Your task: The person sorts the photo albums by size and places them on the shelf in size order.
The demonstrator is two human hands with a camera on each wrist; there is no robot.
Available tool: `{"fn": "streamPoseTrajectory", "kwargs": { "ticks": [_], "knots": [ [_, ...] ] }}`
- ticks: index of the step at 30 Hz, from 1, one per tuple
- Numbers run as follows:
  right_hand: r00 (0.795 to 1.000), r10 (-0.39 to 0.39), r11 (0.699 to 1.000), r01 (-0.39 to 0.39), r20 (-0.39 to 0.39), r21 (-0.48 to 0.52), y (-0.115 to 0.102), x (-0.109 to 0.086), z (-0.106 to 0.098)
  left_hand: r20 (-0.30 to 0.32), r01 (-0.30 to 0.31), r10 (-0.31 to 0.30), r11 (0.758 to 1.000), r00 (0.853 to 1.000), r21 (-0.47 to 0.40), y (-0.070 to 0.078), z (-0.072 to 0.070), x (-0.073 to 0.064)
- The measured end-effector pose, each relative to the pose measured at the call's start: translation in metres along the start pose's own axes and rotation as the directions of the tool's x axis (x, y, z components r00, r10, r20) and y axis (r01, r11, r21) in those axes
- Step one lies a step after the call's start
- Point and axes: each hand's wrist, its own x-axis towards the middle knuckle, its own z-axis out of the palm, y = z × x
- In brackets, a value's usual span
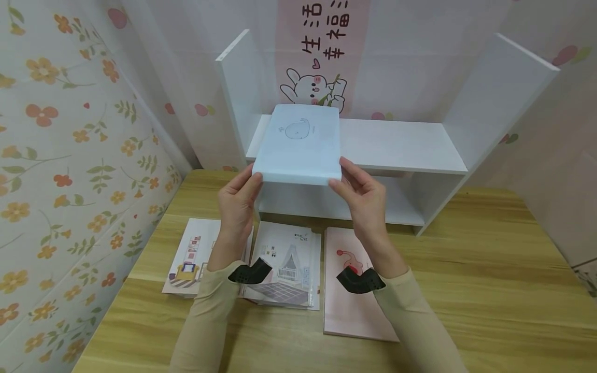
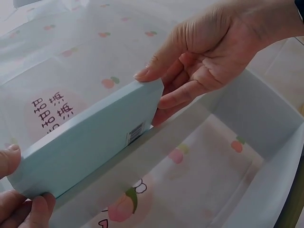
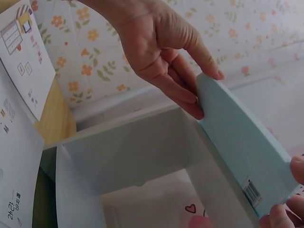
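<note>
A light blue book point(image 1: 298, 147) with a whale drawing on its cover lies flat between my two hands, over the front left of the white shelf unit's upper board point(image 1: 401, 145). My left hand point(image 1: 237, 202) pinches its near left corner, thumb on top and fingers below. At the near right corner my right hand point(image 1: 366, 199) grips it the same way. A barcode point(image 2: 136, 133) shows on the book's underside in the left wrist view. Whether the book's far end touches the board is hidden.
Upright side panels point(image 1: 240, 88) bound the shelf. On the wooden table point(image 1: 489, 269) before it lie a white booklet point(image 1: 186, 248), a book with a tower picture point(image 1: 289, 264) and a pink book point(image 1: 345, 305). A floral curtain point(image 1: 70, 155) hangs at the left.
</note>
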Motion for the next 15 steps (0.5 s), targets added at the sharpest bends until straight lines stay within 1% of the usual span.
{"fn": "streamPoseTrajectory", "kwargs": {
  "ticks": [4,12,15],
  "knots": [
    [1.000,0.001,1.000,-0.001,0.005,-0.002,0.0005,0.0008,-0.0004,0.005,0.004,-0.004,1.000,1.000,0.004,0.0010,0.0002,-0.0004],
    [1.000,-0.006,0.999,0.006,0.005,-0.039,0.0009,-0.0013,-0.0001,0.037,0.016,-0.016,1.000,0.999,-0.005,0.0011,-0.0026,-0.0024],
    [1.000,-0.015,0.999,0.015,0.004,-0.028,0.0020,-0.0028,-0.0006,0.048,0.025,-0.025,1.000,0.999,-0.006,0.0007,-0.0045,-0.0038]
  ]
}}
